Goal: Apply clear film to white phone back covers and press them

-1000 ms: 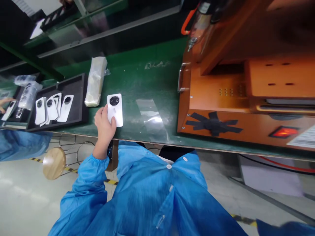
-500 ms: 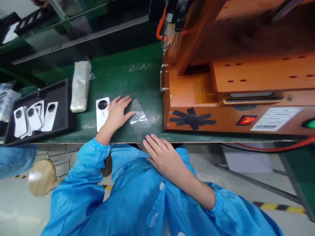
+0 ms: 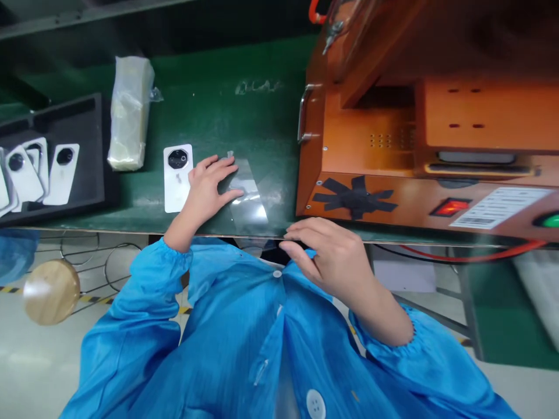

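My left hand [image 3: 209, 189] lies on the green bench with its fingers spread, the fingertips on the upper left part of a clear plastic film [image 3: 248, 203]. The film is a see-through strip that shines where the light strikes it, and its lower end reaches past the bench edge. Just left of this hand lies a white phone back cover [image 3: 177, 189] with a round black camera area, its right side close to my wrist. My right hand [image 3: 329, 250] hovers at the bench's front edge, fingers loosely bent, thumb apart, and nothing visible in it.
An orange machine [image 3: 353, 160] with a lit red switch [image 3: 451, 207] fills the right side. At left stands a black tray [image 3: 94, 151] with several white phone back covers. A plastic-wrapped block [image 3: 131, 113] lies beside it. A round wooden stool [image 3: 51, 292] is below the bench.
My right hand has moved right, away from the film's lower end, and its fingers have bent. My left hand stays on the film. The camera view has shifted.
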The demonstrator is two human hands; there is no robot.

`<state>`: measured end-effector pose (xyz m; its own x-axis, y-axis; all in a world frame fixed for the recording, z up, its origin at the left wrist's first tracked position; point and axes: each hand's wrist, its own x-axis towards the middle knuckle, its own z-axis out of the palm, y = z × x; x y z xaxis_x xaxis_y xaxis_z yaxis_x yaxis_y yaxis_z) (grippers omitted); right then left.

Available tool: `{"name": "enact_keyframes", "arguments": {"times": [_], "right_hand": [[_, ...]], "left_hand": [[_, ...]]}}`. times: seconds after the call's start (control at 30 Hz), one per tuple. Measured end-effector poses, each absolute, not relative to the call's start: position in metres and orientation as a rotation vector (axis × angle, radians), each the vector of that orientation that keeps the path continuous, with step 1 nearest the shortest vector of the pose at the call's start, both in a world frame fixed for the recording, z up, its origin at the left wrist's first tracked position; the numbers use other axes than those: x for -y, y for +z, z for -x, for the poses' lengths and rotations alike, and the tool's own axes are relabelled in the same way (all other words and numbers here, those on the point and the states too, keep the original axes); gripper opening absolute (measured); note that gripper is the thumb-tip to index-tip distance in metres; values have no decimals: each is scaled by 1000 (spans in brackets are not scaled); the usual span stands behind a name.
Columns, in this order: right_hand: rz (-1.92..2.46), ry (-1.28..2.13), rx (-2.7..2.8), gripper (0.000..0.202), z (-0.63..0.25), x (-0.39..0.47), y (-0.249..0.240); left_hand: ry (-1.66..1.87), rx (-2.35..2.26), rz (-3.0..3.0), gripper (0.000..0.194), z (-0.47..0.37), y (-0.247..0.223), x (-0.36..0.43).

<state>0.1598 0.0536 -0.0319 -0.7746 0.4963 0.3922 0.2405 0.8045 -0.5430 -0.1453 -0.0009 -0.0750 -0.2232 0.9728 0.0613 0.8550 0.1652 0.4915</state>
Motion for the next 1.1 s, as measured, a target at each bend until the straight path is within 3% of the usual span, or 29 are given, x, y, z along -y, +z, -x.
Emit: {"name": "enact_keyframes", "arguments": {"times": [0.33,0.57,0.83,1.1], "right_hand": [[633,558,2464,30,-113,-83,1],[688,468,2463,26,-42,-133,-17],[854,528,2423,30,-61,-124,-2],[908,619,2345,29,-50,-109,6]], "left_hand": [[608,-2096,-1787,54,160,-77,-10],[588,-2154,-1773,51,194,-82,-43],[697,-2112,-1705,51,220,-85,-67],[907,-2126,-1641,26,203,-78,-61]]}}
